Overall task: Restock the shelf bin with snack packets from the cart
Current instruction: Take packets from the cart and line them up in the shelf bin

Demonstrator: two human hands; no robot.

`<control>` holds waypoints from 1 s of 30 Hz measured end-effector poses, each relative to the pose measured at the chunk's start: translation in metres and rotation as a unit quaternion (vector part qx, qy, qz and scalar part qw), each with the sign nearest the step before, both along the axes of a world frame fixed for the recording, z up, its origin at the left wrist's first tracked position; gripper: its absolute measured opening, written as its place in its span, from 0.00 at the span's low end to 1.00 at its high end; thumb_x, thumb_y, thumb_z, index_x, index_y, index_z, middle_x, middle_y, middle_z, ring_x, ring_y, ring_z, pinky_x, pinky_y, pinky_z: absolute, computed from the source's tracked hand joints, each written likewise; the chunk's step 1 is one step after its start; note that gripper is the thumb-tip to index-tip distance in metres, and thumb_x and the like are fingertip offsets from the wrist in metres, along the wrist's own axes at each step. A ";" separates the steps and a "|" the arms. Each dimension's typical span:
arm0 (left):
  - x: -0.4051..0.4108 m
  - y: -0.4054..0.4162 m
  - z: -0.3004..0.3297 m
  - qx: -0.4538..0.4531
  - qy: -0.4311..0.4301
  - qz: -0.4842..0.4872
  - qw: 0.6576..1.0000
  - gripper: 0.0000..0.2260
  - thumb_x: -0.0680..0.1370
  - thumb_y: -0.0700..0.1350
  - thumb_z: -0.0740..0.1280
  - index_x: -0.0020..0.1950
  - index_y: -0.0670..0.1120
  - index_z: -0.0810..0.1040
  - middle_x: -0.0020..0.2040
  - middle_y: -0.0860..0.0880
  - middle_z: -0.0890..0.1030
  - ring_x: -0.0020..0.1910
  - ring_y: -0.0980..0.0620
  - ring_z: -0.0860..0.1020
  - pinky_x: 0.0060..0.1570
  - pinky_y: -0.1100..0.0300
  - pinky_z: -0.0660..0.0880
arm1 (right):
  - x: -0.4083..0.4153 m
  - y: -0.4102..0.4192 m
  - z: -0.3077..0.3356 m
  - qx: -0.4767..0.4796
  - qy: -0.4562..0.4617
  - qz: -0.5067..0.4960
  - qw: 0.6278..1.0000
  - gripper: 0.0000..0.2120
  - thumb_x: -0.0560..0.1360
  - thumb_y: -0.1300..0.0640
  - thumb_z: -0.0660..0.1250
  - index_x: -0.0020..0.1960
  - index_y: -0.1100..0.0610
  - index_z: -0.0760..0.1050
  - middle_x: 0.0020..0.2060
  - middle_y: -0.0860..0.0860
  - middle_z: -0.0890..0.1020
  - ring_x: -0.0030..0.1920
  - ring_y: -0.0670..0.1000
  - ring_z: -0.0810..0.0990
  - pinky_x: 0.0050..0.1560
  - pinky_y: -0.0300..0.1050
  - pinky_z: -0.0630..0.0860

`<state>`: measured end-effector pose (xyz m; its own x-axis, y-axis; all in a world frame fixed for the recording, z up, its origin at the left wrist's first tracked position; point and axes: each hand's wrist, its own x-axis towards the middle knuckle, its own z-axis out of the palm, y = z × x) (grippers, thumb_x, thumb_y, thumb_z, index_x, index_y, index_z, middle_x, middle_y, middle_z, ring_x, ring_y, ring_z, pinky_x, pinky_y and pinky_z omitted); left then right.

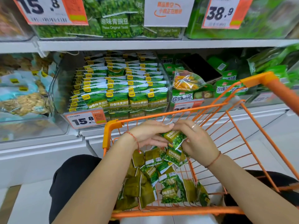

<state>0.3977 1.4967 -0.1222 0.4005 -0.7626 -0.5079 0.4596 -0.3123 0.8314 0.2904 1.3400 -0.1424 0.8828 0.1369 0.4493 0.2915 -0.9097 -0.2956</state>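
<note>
Green snack packets [163, 178] heaped in orange cart [252, 131]; shelf bin [59, 88] nearly full.

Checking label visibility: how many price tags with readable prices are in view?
3 fully readable: 15.8 upper left, 38.9 upper right, 15.8 on the garlic-pea bin. A fourth is partly hidden by the cart.

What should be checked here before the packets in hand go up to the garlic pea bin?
1. Packets gripped: ok. Left hand and right hand both hold the green packets over the cart.
2. Packets squared into a neat stack: not ok, they sit askew.
3. Matching product: ok, the shelf bin holds the same garlic pea design.
4. Room in the bin: cannot tell, rows look nearly full.
5. Path upward: ok, nothing lies between hands and bin.
6. Stock left: ok, loose packets remain in the cart.
</note>
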 end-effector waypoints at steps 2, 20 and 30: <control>0.000 0.003 -0.002 -0.032 -0.017 -0.016 0.999 0.13 0.76 0.42 0.68 0.60 0.43 0.75 0.59 0.44 0.79 0.49 0.50 0.82 0.52 0.58 0.79 | 0.002 0.000 -0.001 0.066 -0.025 -0.022 0.997 0.21 0.68 0.69 0.61 0.59 0.55 0.68 0.54 0.57 0.76 0.55 0.52 0.74 0.50 0.44 0.74; 0.026 0.096 0.051 -0.019 -0.389 0.237 0.890 0.15 0.75 0.38 0.69 0.60 0.47 0.71 0.57 0.45 0.77 0.42 0.52 0.81 0.39 0.59 0.81 | 0.004 -0.001 -0.006 0.056 -0.012 -0.112 0.992 0.27 0.72 0.68 0.67 0.68 0.52 0.67 0.59 0.53 0.75 0.45 0.53 0.79 0.32 0.43 0.76; 0.072 0.145 0.068 0.252 -0.594 0.175 0.743 0.16 0.77 0.39 0.68 0.65 0.46 0.75 0.63 0.44 0.77 0.63 0.43 0.73 0.61 0.53 0.68 | 0.007 0.001 -0.009 0.068 -0.003 -0.132 0.989 0.24 0.73 0.68 0.66 0.67 0.55 0.70 0.60 0.54 0.74 0.52 0.54 0.78 0.38 0.44 0.76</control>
